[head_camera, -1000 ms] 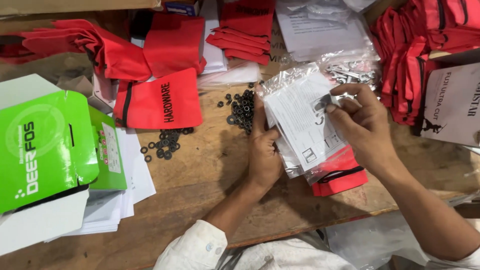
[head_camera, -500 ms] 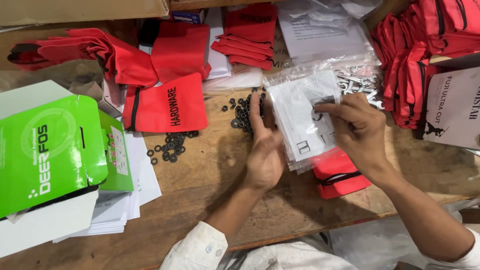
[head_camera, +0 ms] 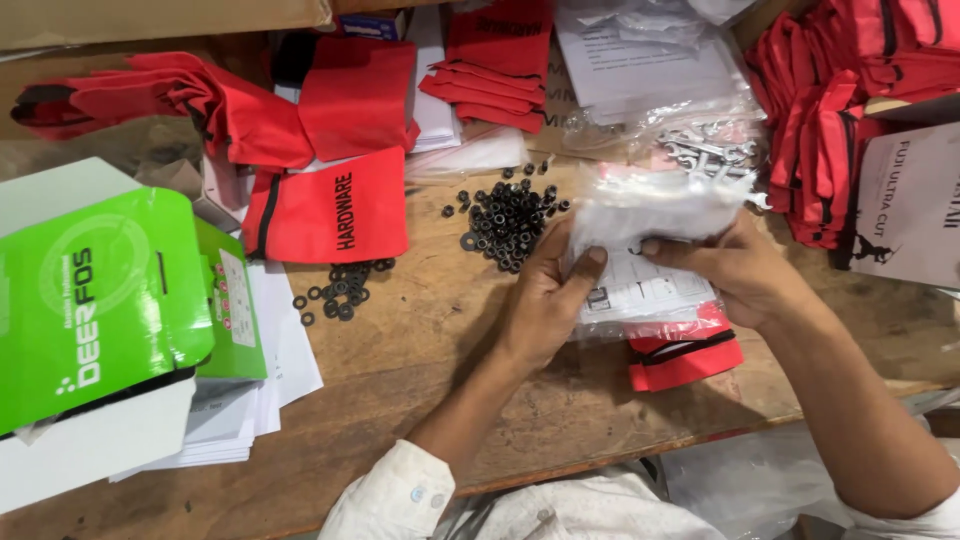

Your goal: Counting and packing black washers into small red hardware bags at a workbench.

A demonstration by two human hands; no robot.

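Where flat before, clear bag now folded over, both hands' fingers pinching it.

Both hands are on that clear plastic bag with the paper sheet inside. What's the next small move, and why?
Probably fold the bag's crumpled top flat. The left hand and right hand both grip the clear plastic bag, its top bunched above the printed sheet, which lies over a red pouch.
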